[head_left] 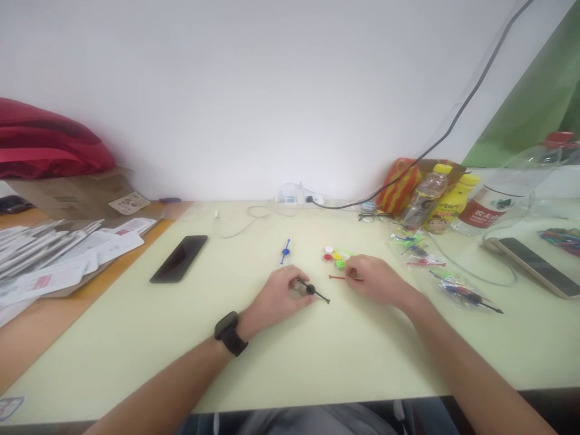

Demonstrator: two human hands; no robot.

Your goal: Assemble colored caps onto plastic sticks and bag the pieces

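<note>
My left hand [277, 296], with a black watch on its wrist, rests on the pale green table [317, 356] and pinches a thin black stick with a round black bead [312, 291]. My right hand [374, 279] lies beside it, fingers closed on a thin red stick [338, 277]. Just beyond the hands sits a small cluster of red, white, yellow and green round caps [334, 256]. A blue stick with a bead [285, 251] lies a little further back to the left.
A black phone [179, 258] lies at the left, beside stacked white packets [63, 254]. Clear bags of coloured sticks [457, 289], drink bottles [428, 199], a second phone [534, 266] and cables lie at the right and back.
</note>
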